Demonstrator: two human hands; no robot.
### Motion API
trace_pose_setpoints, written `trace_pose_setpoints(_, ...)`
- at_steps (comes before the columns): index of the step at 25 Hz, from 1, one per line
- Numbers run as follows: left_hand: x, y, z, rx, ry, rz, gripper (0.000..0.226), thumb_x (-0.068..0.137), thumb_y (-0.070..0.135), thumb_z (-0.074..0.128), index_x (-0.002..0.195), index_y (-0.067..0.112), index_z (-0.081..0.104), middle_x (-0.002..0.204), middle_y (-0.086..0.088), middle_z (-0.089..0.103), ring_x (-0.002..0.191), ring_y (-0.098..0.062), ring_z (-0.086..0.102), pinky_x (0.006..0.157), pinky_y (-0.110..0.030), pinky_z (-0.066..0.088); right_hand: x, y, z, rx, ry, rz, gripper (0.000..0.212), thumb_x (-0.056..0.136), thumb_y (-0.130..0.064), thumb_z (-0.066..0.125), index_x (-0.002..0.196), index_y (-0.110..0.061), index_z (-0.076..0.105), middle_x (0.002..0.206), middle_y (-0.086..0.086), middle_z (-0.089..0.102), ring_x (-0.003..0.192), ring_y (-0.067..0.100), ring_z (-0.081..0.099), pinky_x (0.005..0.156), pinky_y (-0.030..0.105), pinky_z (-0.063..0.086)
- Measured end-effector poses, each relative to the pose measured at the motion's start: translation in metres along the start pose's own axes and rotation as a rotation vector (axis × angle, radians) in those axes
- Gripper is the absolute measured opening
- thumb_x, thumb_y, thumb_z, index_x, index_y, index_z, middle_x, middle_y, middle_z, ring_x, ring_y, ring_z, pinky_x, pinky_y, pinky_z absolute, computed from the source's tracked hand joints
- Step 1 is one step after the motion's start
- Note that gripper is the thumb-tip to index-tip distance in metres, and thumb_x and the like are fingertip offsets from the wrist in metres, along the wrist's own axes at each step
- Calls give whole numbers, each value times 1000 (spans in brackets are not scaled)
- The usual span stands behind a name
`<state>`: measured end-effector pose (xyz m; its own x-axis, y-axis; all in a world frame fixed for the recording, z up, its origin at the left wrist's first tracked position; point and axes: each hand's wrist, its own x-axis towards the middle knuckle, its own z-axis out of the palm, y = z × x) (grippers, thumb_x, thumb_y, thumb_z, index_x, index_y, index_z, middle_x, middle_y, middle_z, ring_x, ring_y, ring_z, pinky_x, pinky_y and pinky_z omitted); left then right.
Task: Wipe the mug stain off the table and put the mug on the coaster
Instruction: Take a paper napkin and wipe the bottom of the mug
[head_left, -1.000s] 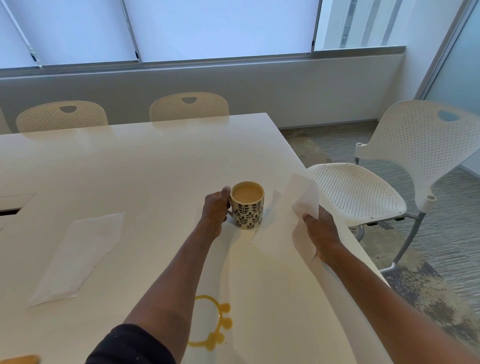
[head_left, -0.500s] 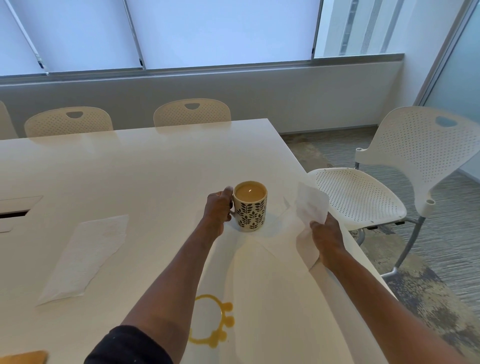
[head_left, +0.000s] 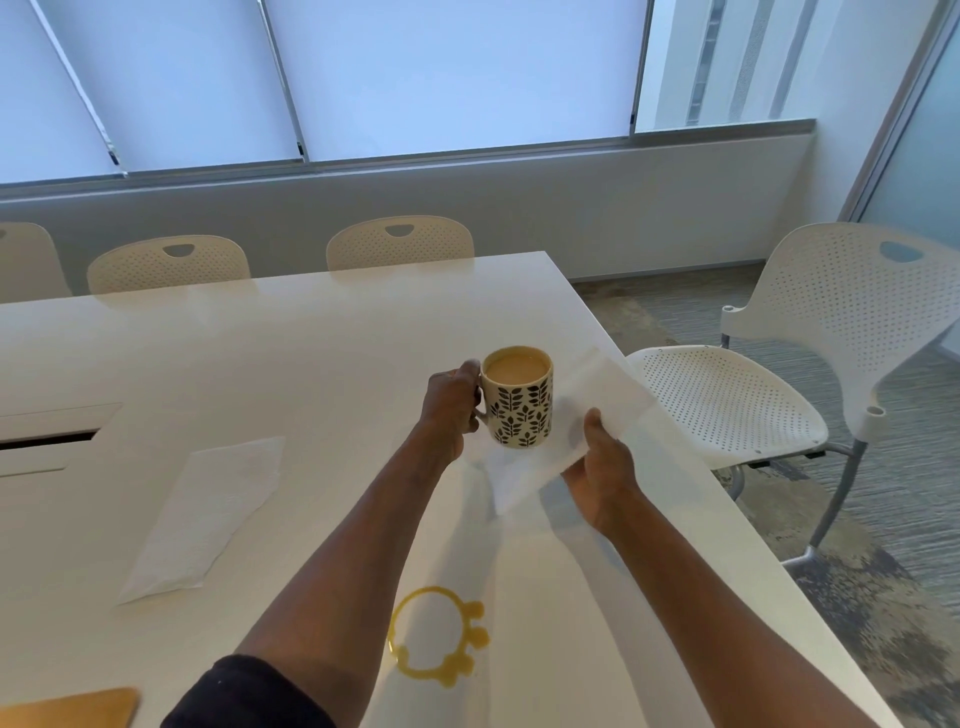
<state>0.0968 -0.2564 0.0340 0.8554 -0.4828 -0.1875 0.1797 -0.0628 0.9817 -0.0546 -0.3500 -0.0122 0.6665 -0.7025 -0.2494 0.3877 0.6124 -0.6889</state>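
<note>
My left hand (head_left: 451, 410) grips the handle of a cream mug (head_left: 519, 397) with a black leaf pattern, full of milky coffee. The mug hangs above the white table (head_left: 260, 364), upright. My right hand (head_left: 602, 467) holds a white paper towel (head_left: 592, 410) spread just under and to the right of the mug. A yellow-brown ring stain (head_left: 434, 642) with blobs lies on the table near me, between my forearms. The corner of a tan wooden coaster (head_left: 72, 706) shows at the bottom left edge.
A second paper towel (head_left: 208, 512) lies flat on the table's left. A cable hatch (head_left: 52, 436) sits at the far left. White perforated chairs stand at the table's right (head_left: 779, 374) and along its far side (head_left: 400, 244). The table's right edge runs close to my right arm.
The mug has come up off the table in my left hand. My right hand has swung the paper towel in under and beside the mug.
</note>
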Motion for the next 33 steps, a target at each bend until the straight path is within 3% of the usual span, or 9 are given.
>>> trace_pose_setpoints(3, -9, 6, 1, 6, -5, 2, 31, 89, 19, 48, 59, 16, 43, 52, 3, 35, 44, -12, 26, 39, -22, 22, -7, 9, 16, 185, -114, 36, 31, 105, -33, 36, 118, -18, 60, 120, 12, 70, 112, 31, 65, 96, 50, 50)
trace_pose_setpoints(7, -18, 8, -7, 10, -8, 13, 32, 89, 19, 47, 57, 17, 42, 51, 4, 35, 44, -12, 27, 40, -23, 23, -11, 17, 26, 313, -154, 81, 49, 106, -43, 24, 117, -13, 62, 116, 16, 71, 113, 33, 63, 93, 52, 49)
trace_pose_setpoints(10, -22, 10, -13, 9, -9, 14, 31, 90, 18, 47, 59, 16, 44, 51, 4, 35, 46, -13, 27, 41, -24, 23, -14, 21, 33, 352, -156, 125, 54, 105, -45, 22, 128, -10, 57, 126, 21, 64, 117, 37, 60, 89, 51, 49)
trace_pose_setpoints(16, -31, 16, -24, 12, -7, 18, 25, 89, 17, 46, 65, 14, 46, 53, 2, 35, 48, -14, 27, 42, -24, 22, -16, 32, 46, 391, -117, 168, 52, 107, -36, 24, 143, -5, 44, 138, 28, 53, 123, 41, 54, 101, 54, 43)
trace_pose_setpoints(22, -40, 22, -34, 4, -21, 21, 27, 91, 14, 43, 63, 15, 43, 57, -1, 32, 51, -14, 25, 42, -23, 20, -20, 44, 55, 394, -176, 198, 45, 105, -23, 25, 132, -1, 53, 127, 28, 58, 112, 41, 57, 106, 55, 40)
trace_pose_setpoints(27, -44, 29, -39, 14, -33, 49, 21, 92, 14, 43, 71, 10, 47, 59, -2, 33, 50, -14, 25, 40, -21, 21, -25, 60, 62, 461, -251, 237, 46, 100, -15, 33, 142, -5, 48, 142, 28, 50, 134, 45, 44, 114, 56, 33)
trace_pose_setpoints(33, -44, 33, -45, 35, -47, 63, 13, 92, 17, 43, 84, 11, 52, 64, -4, 33, 56, -16, 27, 45, -24, 21, -32, 67, 64, 347, -401, 294, 39, 100, -17, 40, 110, -6, 75, 124, 25, 65, 108, 39, 67, 97, 53, 51)
